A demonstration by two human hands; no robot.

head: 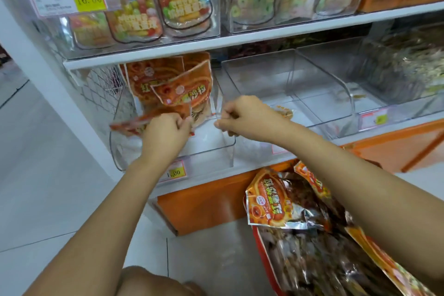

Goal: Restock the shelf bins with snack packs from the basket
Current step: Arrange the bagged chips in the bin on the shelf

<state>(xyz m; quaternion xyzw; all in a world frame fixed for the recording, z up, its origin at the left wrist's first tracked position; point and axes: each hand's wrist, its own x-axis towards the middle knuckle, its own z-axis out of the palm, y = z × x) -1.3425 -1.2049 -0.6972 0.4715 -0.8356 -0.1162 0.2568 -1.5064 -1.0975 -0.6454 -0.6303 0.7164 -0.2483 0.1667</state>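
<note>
Hands work at the clear plastic shelf bin (211,149): left hand (165,132) closes on flat orange snack packs (168,89) inside, right hand (242,115) pinches its wall. Next, more packs from the red basket (312,247) at five o'clock.

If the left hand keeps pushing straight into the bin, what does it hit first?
Probably the upright orange snack packs already standing in the clear bin; the left hand points up at them, though depth is unclear.
</note>
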